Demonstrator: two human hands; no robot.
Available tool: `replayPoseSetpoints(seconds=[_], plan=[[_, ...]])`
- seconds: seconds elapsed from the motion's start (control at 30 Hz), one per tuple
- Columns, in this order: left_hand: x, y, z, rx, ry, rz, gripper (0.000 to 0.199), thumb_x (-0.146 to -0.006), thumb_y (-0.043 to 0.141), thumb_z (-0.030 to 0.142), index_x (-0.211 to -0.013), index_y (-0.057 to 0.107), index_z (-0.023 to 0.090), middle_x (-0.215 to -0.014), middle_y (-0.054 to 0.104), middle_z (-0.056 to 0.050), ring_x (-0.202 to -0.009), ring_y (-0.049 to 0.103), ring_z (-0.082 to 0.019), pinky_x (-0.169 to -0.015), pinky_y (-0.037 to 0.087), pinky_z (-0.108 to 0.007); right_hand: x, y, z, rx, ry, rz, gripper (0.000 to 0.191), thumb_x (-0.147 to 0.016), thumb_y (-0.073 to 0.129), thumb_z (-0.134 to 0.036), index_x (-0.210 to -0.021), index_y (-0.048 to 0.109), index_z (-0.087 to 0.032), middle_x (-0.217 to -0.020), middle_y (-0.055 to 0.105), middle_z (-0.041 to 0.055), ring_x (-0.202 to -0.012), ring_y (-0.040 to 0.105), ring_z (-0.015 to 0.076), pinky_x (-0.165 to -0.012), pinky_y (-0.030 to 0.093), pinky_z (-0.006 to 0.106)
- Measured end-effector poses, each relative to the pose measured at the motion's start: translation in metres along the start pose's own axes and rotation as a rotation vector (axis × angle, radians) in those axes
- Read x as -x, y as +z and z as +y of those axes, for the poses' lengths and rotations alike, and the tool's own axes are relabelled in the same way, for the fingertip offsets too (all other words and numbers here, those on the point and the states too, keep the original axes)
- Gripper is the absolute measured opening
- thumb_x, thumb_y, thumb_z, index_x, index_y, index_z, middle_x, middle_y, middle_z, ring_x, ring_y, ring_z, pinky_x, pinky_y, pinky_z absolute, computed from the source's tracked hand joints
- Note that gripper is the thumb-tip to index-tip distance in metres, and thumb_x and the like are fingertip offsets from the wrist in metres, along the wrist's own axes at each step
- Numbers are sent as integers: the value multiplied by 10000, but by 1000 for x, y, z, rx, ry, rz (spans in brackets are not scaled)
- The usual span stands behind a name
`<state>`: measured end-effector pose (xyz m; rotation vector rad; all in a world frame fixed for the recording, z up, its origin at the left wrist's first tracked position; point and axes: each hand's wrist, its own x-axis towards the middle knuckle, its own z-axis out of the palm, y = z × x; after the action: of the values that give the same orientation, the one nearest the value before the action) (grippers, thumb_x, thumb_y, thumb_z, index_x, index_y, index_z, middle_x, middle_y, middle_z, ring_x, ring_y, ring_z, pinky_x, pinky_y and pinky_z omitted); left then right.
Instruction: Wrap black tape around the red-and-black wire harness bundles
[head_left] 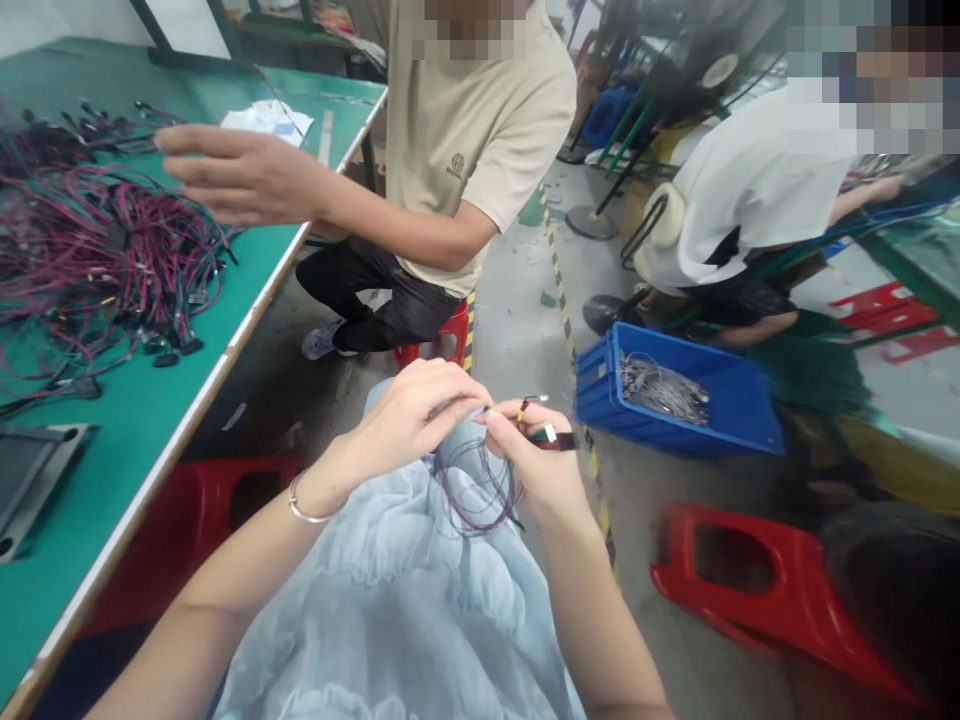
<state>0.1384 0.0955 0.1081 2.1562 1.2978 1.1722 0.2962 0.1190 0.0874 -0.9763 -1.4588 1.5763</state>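
Observation:
A coiled bundle of thin dark and reddish wires (480,515) hangs over my lap below both hands. My right hand (529,450) is closed on the bundle, and a white connector (551,434) with black parts sticks out beside its fingers. The fingertips of my left hand (424,410) are pinched together close to the right thumb, at a small dark piece of the cable. That piece is too small to make out clearly.
Red-black cables (120,250) lie piled on the green table (277,270) at left. A person's hand (247,178) reaches over it. At right are a blue crate (600,400) of grey cables, a red stool (795,570) and another person.

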Motion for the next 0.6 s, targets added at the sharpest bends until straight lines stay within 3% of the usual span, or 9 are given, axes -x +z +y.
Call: replayPoseSetpoints(seconds=[0.17,0.27,0.4,0.6], plan=[[3,1,-5,82,57,110,155,-770,521,156,-860,640,198,-800,635,-21,-762,544,-107,-712,410,-253,-2,4,2,-87,61,-56,201,-679,615,-356,-648,632,-158,-435,403,-42,-417,317,50,-413,222,208],[7,3,-9,306,-99,132,154,-745,563,189,-872,649,199,-807,622,-32,-742,549,-111,-677,431,-248,-2,8,2,-72,52,-22,210,-685,608,-365,-659,630,-157,-444,387,-46,-422,301,45,-417,216,206],[12,9,-13,731,-368,111,117,-721,594,265,-729,640,157,-748,588,-28,-684,534,-106,-628,433,-238,0,14,0,-9,25,-23,216,-706,582,-367,-659,618,-159,-468,404,-42,-445,327,50,-441,252,207],[13,17,-4,961,-553,226,179,-735,575,329,-751,619,157,-711,561,-7,-640,489,-81,-635,403,-221,1,20,4,-124,36,-100,201,-745,543,-358,-712,595,-166,-425,351,-66,-387,294,44,-407,228,207]])
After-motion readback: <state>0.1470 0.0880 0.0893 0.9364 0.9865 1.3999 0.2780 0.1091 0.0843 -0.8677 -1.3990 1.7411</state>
